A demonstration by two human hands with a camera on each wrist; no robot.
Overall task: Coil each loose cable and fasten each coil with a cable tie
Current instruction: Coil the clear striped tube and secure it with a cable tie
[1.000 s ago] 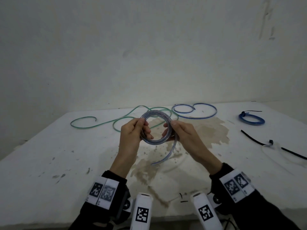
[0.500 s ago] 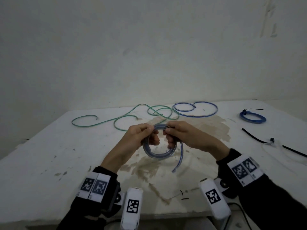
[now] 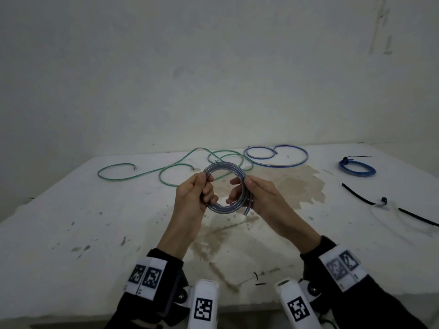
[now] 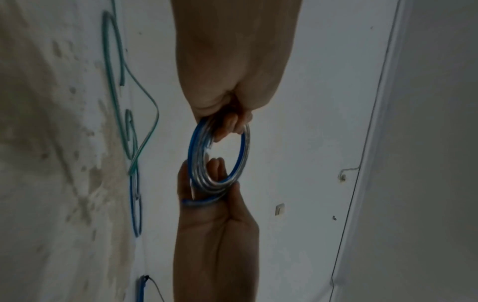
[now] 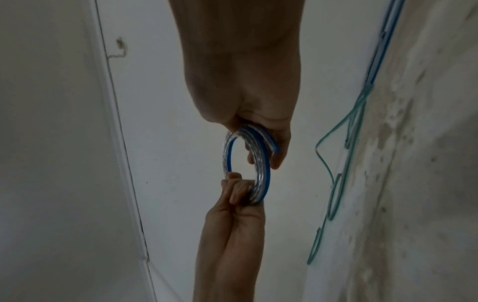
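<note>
Both hands hold a coil of clear, blue-striped cable (image 3: 224, 186) upright in the air above the stained white tabletop (image 3: 71, 222). The left hand (image 3: 192, 198) pinches the coil's left side, thumb in front and fingers curled through the ring. The right hand (image 3: 259, 198) has its grip closed on the right side, where the cable's short loose end (image 3: 248, 208) pokes out below the thumb. Behind them lie a loose green cable (image 3: 147, 173) and a loose blue cable (image 3: 285, 160). To the right sits a tied blue coil (image 3: 357, 168), with black cable ties (image 3: 356, 193) nearer.
</note>
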